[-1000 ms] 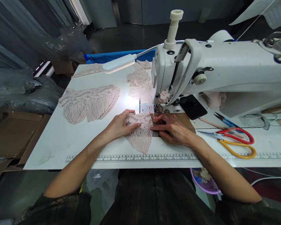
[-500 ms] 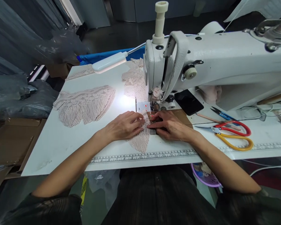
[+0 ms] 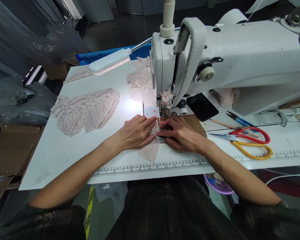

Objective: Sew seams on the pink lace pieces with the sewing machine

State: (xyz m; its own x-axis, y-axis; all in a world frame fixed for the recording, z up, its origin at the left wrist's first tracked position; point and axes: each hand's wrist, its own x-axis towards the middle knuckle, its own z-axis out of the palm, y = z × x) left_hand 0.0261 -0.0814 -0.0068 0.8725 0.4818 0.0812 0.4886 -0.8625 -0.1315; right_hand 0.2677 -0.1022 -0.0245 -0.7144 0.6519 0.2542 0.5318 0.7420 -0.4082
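A pale pink lace piece [image 3: 150, 152] lies at the sewing machine's needle area, its pointed end towards me. My left hand [image 3: 136, 132] rests flat on its left side, fingers stretched out over the lace. From the right, my right hand [image 3: 181, 133] has its fingers bent, with thumb and forefinger closed at the lace's right edge; the exact grip is partly hidden. Just beyond my fingertips is the metal needle plate [image 3: 150, 111] with red marks. Above it stands the white sewing machine [image 3: 162, 70], a lace flower [image 3: 166, 97] on its head.
More lace lies left [image 3: 86, 111] and behind the needle [image 3: 141, 80]. A lit lamp [image 3: 110, 61] hangs over the table. Right of my hands are a black phone [image 3: 202, 106], blue snips [image 3: 240, 120] and red-and-yellow scissors [image 3: 251, 138]. A printed ruler [image 3: 140, 169] runs along the front edge.
My left hand has flattened and its fingers have slid forward over the lace towards the needle plate. The right hand stays almost in place. My view has shifted slightly closer.
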